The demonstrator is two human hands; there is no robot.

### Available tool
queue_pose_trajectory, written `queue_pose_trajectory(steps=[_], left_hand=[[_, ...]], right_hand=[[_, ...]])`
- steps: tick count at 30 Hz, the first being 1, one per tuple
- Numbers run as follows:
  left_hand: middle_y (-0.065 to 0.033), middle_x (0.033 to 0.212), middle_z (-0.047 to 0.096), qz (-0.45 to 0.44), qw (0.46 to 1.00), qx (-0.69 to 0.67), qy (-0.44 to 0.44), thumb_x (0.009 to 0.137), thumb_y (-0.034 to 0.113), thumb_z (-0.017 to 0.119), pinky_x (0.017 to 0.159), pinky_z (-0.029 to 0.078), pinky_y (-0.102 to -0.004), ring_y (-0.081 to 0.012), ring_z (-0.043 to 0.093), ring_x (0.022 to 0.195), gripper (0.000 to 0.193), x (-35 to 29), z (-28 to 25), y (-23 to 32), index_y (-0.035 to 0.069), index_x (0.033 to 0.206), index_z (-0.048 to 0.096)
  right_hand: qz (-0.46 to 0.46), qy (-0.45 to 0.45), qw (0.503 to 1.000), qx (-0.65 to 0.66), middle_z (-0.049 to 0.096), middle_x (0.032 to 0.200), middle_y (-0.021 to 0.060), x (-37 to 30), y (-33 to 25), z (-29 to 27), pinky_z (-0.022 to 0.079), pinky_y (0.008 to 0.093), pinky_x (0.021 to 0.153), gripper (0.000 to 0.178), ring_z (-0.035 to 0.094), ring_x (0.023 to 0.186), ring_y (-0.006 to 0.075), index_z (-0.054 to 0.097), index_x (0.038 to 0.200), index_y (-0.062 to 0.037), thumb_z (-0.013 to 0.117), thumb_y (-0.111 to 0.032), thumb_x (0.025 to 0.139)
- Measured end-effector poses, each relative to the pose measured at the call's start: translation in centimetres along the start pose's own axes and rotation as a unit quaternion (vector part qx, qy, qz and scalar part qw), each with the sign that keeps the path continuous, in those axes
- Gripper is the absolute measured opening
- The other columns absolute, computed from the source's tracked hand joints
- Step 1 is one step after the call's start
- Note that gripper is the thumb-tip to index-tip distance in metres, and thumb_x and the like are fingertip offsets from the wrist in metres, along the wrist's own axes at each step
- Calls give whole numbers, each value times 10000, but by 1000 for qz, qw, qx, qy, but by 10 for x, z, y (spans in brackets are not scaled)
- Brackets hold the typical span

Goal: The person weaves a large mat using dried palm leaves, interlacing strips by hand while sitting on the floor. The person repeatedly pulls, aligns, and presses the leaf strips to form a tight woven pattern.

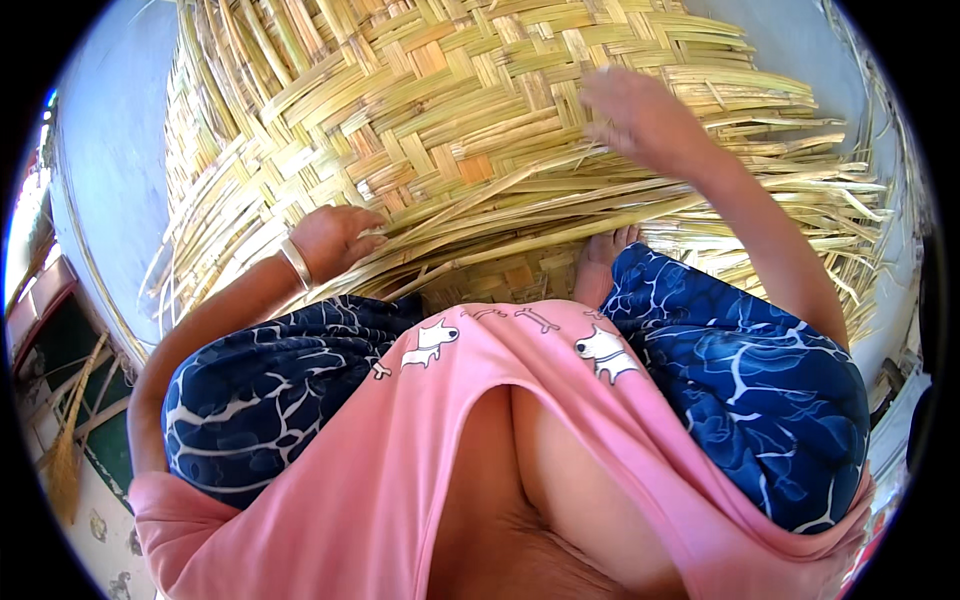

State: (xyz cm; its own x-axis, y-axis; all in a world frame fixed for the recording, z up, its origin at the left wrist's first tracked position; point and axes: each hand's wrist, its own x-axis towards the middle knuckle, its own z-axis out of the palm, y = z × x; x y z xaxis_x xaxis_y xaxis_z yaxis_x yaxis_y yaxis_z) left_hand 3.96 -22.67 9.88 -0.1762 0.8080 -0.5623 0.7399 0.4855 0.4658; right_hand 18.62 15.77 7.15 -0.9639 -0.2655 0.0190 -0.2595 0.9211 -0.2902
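A large woven mat (430,130) of yellow-green split reed or cane strips spreads in front of me. Along its near edge and right side lie long loose strips (520,226), not woven in. My left hand (342,240), with a pale bangle (296,262) on the wrist, is at the near left of the weave. Its fingers are curled together at the end of a strip, which is partly hidden under them. Over the right part of the mat is my right hand (642,118), its fingers smeared by motion; whether they hold a strip is unclear.
My foot (606,250) rests at the mat's near edge, between my bent knees in blue patterned trousers (740,370). A grey-blue floor (112,170) surrounds the mat. A straw broom (68,450) and sticks lie at the far left.
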Motion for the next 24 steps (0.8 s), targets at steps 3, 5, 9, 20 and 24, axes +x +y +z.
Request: queue_pose_trajectory(steps=[3, 5, 9, 20, 24], left_hand=[[-166, 939, 614, -16, 994, -89, 58, 837, 205, 581, 775, 472, -405, -332, 591, 871, 230, 2, 25, 4, 49, 1005, 595], [-154, 948, 605, 47, 982, -68, 171, 820, 210, 607, 759, 470, -402, -328, 583, 867, 235, 1, 29, 12, 50, 992, 593], [-101, 953, 584, 155, 954, 45, 252, 777, 283, 648, 716, 455, -384, -287, 556, 859, 270, -3, 26, 42, 65, 927, 594], [-48, 708, 545, 113, 972, -72, 195, 749, 188, 664, 584, 445, -317, -208, 550, 667, 141, 6, 49, 57, 78, 803, 594], [-28, 654, 574, -15, 936, -345, 72, 800, 162, 678, 530, 421, -239, -88, 508, 564, 162, 4, 31, 60, 33, 808, 580]], right_hand=[[-7, -19, 999, 39, 588, 914, 100, -18, -7, -3, 431, 419, 792, 187, 537, 921, 314, 585, 889, -61, 588, -227, 803], [23, -56, 997, 56, 583, 855, 99, -18, -10, -8, 432, 423, 768, 164, 541, 882, 322, 570, 843, -61, 594, -213, 789], [16, 7, 998, 56, 581, 804, 125, -11, -27, -19, 441, 432, 731, 161, 554, 821, 340, 576, 852, -55, 598, -197, 777], [345, -353, 570, 657, 611, 909, 90, -52, -111, -10, 497, 246, 713, 352, 603, 800, 139, 559, 1042, 2, 521, -325, 918], [385, -186, 430, 795, 629, 990, 123, -62, -106, 4, 504, 267, 756, 395, 617, 868, 155, 529, 1129, -28, 527, -359, 913]])
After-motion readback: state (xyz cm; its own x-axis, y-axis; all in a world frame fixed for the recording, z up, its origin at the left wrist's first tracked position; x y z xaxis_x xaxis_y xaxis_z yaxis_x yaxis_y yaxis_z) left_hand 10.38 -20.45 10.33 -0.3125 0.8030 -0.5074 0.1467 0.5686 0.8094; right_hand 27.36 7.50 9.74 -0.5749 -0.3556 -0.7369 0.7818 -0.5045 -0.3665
